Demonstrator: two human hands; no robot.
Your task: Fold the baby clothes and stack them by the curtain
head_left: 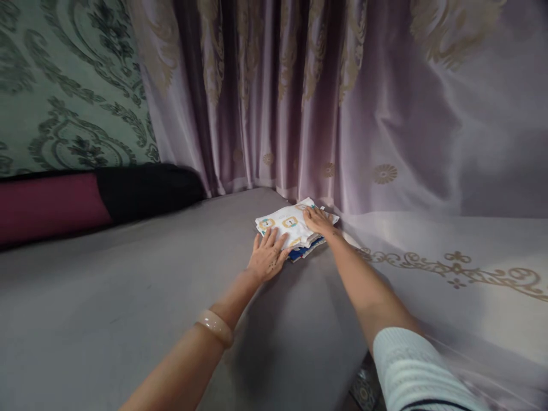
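A small stack of folded cloths lies on the grey bed surface, near its far right corner. On top is a white folded cloth [285, 214] printed with yellow-orange animal faces; blue and other pale layers [306, 249] show beneath it at the near edge. My left hand [269, 254] rests at the stack's near left edge, fingers spread over the white cloth. My right hand [317, 220] lies on the stack's right side, fingers stretched out across the top. Neither hand grips anything that I can see.
The grey bed surface [128, 297] stretches left and toward me. Purple curtains [265, 114] with gold patterns hang behind and to the right. A long maroon and black rolled bundle [98, 197] lies along the green patterned wall [77, 85]. Patterned floor [363, 391] shows at the bottom.
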